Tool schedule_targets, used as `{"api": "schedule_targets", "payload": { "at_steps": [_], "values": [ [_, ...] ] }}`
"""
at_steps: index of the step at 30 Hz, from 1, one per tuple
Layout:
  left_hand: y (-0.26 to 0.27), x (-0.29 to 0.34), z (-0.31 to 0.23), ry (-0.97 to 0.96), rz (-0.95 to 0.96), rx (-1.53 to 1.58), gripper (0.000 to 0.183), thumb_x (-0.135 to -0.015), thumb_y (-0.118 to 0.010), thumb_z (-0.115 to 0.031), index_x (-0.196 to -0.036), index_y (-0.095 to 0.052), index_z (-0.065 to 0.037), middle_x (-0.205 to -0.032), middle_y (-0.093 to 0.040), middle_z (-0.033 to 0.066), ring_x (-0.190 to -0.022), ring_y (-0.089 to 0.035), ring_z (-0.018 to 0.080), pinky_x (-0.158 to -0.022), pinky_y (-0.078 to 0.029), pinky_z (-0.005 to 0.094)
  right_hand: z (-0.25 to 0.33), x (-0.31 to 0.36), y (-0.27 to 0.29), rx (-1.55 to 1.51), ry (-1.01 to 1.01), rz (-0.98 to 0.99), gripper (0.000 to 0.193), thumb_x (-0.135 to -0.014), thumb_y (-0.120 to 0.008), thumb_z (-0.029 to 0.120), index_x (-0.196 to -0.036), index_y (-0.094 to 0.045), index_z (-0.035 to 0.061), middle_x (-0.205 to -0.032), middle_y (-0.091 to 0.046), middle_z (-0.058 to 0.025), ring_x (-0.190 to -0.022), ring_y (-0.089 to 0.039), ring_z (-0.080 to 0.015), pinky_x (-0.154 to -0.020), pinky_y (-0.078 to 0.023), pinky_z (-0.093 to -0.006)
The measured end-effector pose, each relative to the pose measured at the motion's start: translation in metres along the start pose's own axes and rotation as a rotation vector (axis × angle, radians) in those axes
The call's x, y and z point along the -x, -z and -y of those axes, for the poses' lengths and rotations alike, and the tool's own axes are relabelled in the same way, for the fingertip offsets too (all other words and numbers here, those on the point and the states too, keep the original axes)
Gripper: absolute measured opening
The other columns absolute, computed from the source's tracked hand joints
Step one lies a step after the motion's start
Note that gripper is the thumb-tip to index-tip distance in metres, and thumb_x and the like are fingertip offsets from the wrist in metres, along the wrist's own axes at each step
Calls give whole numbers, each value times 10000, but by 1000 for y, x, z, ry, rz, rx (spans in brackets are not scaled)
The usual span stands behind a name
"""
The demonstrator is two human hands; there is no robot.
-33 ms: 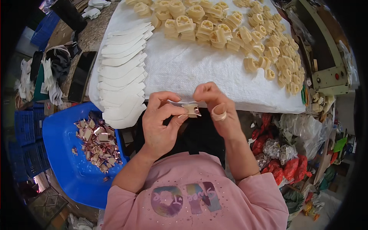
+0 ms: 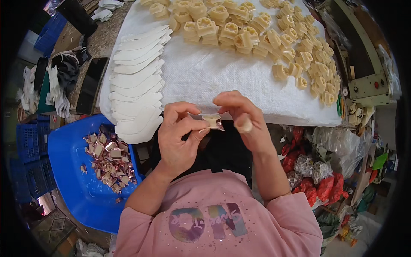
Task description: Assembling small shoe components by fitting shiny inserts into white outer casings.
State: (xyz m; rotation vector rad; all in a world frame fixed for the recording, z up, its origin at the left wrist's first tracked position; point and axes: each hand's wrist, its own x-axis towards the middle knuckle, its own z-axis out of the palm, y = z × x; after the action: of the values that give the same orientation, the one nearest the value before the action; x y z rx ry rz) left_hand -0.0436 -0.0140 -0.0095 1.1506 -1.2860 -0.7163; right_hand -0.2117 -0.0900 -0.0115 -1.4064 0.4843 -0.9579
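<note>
My left hand (image 2: 179, 137) pinches a small cream piece (image 2: 211, 121) with shiny pinkish-brown metallic ends between thumb and fingers, just off the table's front edge. Close on its other side is my right hand (image 2: 248, 115), its fingers bent and apart from the thumb, with no held thing visible between them. A beige band (image 2: 244, 124) shows at that hand's thumb side, somewhat blurred; how it is attached I cannot make out. At the lower left, a blue plastic tub (image 2: 81, 197) holds a heap of similar cream and metallic pieces (image 2: 112, 156).
White cloth covers the table (image 2: 209, 77). Overlapping white curved strips (image 2: 137, 81) lie along its left side, and many cream moulded pieces (image 2: 244, 40) fill the back and right. A dark phone (image 2: 92, 85) rests at left. Red and clear plastic bags (image 2: 319, 186) crowd the right.
The right hand has shifted slightly toward the piece, and the beige band has turned and blurred. The left hand keeps its pinch nearly in place.
</note>
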Motion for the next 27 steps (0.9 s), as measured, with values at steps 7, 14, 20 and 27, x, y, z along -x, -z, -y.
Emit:
{"api": "schedule_targets", "payload": {
  "at_steps": [7, 14, 20, 27],
  "values": [
    [5, 7, 6, -224, 110, -33, 258, -803, -673, -118, -1048, -634, -47, -1064, -496, 109, -938, -493, 193, -784, -417, 290, 22, -3, -7, -6, -286, -20, 500, -734, -717, 55, -1188, -512, 13, -1000, -634, -95, -866, -603, -167, -738, -500, -328],
    [-3, 4, -6, 469, 354, 792, 552, -947, -388, -275, -1386, -223, 15, -1086, -484, 97, -876, -510, 121, -779, -427, 253, 10, 0, -13, 383, 200, 93, 503, -665, -771, 122, -1128, -578, 91, -941, -639, -48, -851, -565, -239, -780, -455, -326],
    [-14, 16, 4, 344, 142, 445, 491, -920, -344, -230, -1343, -238, -4, -1055, -477, 106, -851, -526, 146, -717, -452, 273, 0, 9, -31, 403, 158, -69, 452, -705, -746, 166, -1122, -591, 86, -1104, -479, -75, -1017, -427, -239, -915, -338, -338],
    [-23, 11, -13, 301, 150, 475, 661, -959, -273, -493, -1401, -175, -10, -1126, -455, 111, -785, -528, 123, -635, -438, 227, 9, -8, -25, -298, -471, 56, 228, -910, -504, 238, -978, -581, 35, -1038, -508, -85, -484, -571, -113, -355, -464, -186]
  ]
}}
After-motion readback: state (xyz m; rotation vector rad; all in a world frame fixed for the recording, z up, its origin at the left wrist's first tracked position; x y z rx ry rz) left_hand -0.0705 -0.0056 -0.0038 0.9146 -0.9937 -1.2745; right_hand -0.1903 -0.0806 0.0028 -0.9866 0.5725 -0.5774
